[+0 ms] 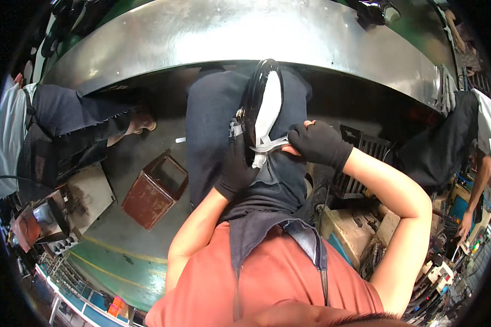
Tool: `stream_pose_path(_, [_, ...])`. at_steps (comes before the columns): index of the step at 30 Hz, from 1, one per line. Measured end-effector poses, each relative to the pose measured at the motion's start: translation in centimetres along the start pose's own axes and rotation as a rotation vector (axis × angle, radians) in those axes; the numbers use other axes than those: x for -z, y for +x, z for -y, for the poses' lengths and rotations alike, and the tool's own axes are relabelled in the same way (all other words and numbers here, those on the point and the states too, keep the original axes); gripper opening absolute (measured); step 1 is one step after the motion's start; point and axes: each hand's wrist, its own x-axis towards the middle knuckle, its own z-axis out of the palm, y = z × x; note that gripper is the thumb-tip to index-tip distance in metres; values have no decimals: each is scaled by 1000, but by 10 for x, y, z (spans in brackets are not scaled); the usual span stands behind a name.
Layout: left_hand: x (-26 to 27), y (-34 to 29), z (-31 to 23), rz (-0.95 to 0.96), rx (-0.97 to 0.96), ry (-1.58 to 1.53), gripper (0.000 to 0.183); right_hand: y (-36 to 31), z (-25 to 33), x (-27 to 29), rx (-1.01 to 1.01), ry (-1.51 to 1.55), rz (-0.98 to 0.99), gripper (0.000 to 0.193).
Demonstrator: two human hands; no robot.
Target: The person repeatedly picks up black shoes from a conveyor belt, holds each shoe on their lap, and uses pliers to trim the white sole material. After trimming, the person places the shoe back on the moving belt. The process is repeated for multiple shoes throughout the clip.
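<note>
A glossy black shoe (256,90) with a white insole (270,109) is held upright over my lap, sole side to the left. My left hand (237,163), in a black glove, grips the shoe from below at its heel. My right hand (317,143), also in a black glove, pinches a thin white strap or lace (267,146) that runs across the shoe's lower end. I am seated and wear a dark apron (267,218) over an orange shirt.
A curved steel conveyor surface (245,32) runs across the top. A rusty red metal box (154,191) stands on the grey floor to my left. One person sits at the left (65,125), another stands at the right (474,147). Machinery and clutter fill the lower right.
</note>
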Motion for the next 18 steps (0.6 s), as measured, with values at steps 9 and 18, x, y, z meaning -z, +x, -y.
stream_pose_path(9, [-40,15,29,-334,139,-622,64,30,-13,51,-492,1001,828,49])
stream_pose_path(18, [-46,28,64,-272,-56,-517,69,39,52,102,-265,148,513,30])
